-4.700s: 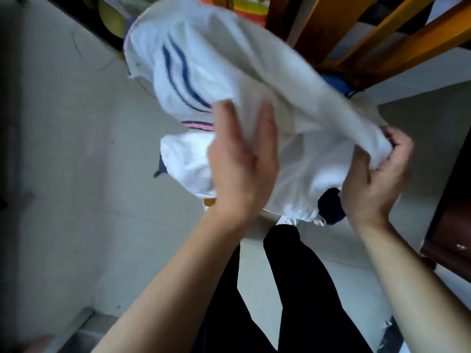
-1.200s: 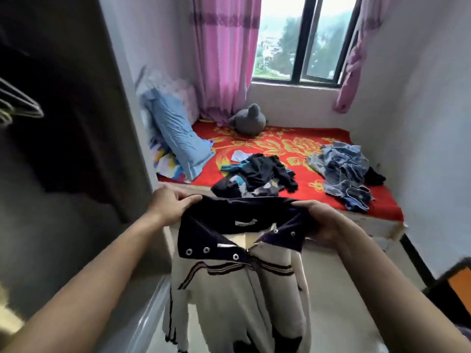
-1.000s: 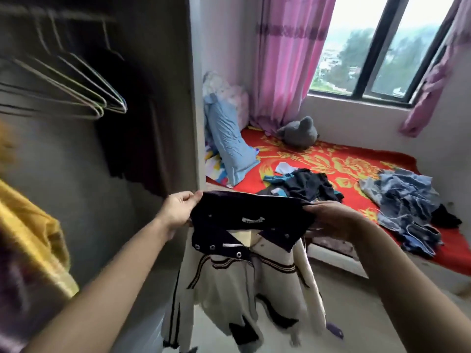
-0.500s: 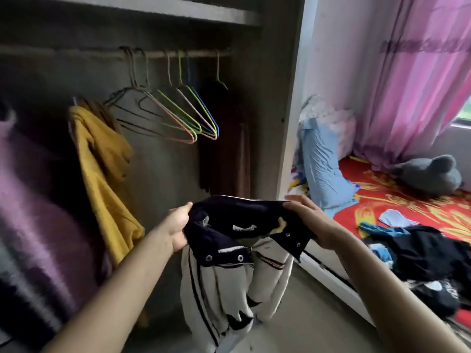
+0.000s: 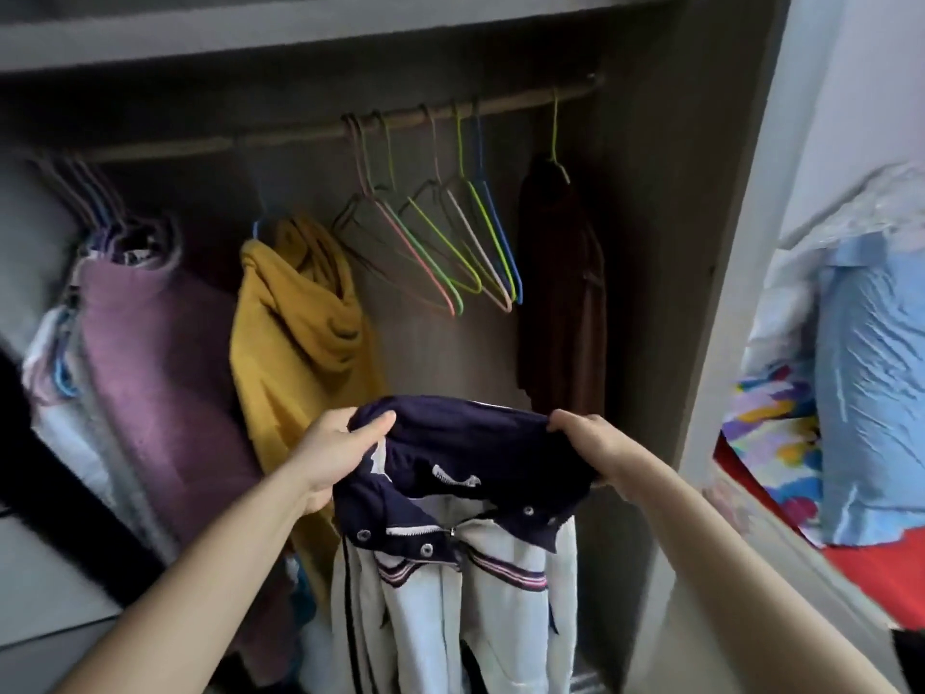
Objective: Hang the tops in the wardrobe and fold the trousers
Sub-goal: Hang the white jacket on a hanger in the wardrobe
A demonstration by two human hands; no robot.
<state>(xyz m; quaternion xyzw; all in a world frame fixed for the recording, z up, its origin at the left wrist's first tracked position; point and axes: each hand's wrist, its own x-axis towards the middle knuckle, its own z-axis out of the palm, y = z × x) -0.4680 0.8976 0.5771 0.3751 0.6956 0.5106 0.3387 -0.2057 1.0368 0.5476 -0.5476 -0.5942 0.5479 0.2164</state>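
Observation:
I hold a white zip-up jacket with a navy collar by its shoulders, in front of the open wardrobe. My left hand grips the collar's left end and my right hand grips its right end. The jacket's body hangs straight down between my arms. Several empty coloured wire hangers hang on the rail above the jacket.
A mustard top, a mauve garment and a dark brown garment hang on the rail. To the right of the wardrobe's side panel are a light blue pillow and the red bed cover.
My view has swung left from the bed to face the wardrobe. Both hands keep the same hold on the jacket's collar, now carried closer to the rail and hangers.

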